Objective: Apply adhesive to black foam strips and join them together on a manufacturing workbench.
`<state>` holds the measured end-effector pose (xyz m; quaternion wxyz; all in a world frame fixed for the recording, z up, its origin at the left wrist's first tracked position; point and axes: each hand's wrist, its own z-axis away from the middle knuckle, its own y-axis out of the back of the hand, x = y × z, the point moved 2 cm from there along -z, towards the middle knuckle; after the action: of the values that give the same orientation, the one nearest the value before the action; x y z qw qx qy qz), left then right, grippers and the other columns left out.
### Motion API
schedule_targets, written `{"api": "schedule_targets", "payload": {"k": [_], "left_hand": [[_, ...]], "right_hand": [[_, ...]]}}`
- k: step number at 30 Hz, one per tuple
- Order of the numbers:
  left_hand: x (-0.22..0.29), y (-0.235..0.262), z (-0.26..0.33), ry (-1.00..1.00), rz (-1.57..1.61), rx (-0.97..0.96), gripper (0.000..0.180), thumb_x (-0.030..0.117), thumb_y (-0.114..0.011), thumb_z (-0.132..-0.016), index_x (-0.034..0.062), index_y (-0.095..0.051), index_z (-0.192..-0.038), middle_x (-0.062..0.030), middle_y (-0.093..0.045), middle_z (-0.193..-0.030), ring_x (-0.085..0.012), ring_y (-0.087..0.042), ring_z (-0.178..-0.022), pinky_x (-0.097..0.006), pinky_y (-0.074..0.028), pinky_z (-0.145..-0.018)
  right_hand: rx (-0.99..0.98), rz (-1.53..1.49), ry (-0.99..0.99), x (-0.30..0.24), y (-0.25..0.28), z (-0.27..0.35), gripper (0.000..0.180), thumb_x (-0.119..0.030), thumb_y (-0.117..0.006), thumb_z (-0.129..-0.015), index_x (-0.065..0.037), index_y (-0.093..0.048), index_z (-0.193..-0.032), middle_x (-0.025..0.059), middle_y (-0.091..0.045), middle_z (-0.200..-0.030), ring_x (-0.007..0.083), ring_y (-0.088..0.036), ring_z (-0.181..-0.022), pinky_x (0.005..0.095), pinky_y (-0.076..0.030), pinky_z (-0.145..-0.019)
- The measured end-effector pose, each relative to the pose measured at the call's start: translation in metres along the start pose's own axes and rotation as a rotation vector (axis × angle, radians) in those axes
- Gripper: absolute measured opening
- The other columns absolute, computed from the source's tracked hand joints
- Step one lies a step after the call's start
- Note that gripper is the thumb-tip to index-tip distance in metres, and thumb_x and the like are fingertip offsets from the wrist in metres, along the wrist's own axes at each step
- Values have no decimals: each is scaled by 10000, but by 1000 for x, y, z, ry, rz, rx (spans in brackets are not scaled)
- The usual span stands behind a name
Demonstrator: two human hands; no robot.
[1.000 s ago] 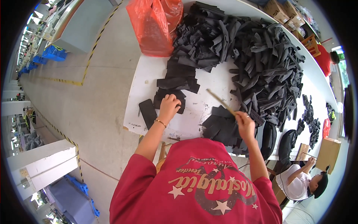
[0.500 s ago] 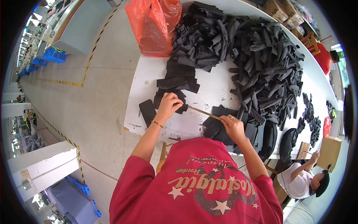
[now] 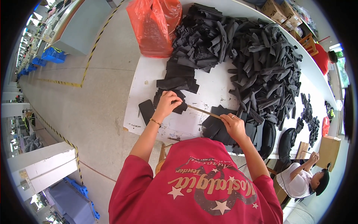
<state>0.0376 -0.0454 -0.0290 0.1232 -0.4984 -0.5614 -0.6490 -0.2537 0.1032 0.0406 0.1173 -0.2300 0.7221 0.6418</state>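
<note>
1. Near the bench's (image 3: 149,80) near-left corner, a dark flat slab (image 3: 146,111) with rounded corners lies just beside the left wrist.
2. Next to it, the person's left hand (image 3: 168,104) rests over a small stack of black strips (image 3: 182,109). Its fingers are curled; whether they pinch a layer cannot be told. The stack lies under the fingers and shows past them on both sides, close to the bench's left edge. Light, even fingertip pressure would probably keep its layers from sliding.
3. A thin tan stick (image 3: 205,111) slants between the hands, its far tip at the stack's right side; contact is too small to confirm. A low, steady angle, clear of the fingertips, should suit it best.
4. The right hand (image 3: 234,126) is closed around the stick's other end, toward the bench's near edge. A relaxed wrist would likely give finer control.
5. Flat black pieces (image 3: 214,127) spread beside and below the right hand, along the near edge. Beyond, a large black heap (image 3: 266,63) reaches toward the far edge.
</note>
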Motion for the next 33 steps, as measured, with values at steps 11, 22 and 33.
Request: {"api": "schedule_targets", "payload": {"k": [11,22,33], "left_hand": [[37,-38,-7,-168,67,-23,65,192,-724,-719,137,-729,-753,0,-617,-847,-244,-537,-874,-343,-452,-783],[58,-96,16,662,1864,474,299,252,-640,-915,2,-586,-1070,-122,-644,-844,-280,-654,-833,-430,-530,-865],[52,-78,-11,763,1663,741,223,186,-684,-883,-13,-615,-959,-82,-612,-715,-193,-603,-602,-346,-533,-587]], "right_hand": [[12,-127,-98,-21,-29,-12,141,-126,-621,-871,-60,-635,-995,110,-587,-780,301,-618,-679,399,-496,-554],[111,-405,-214,-61,-72,-17,60,-15,-560,-870,35,-546,-901,188,-530,-794,374,-548,-692,408,-439,-599],[4,-370,-259,-67,-56,12,102,-70,-574,-891,23,-584,-850,212,-599,-787,410,-599,-737,464,-479,-643]]}}
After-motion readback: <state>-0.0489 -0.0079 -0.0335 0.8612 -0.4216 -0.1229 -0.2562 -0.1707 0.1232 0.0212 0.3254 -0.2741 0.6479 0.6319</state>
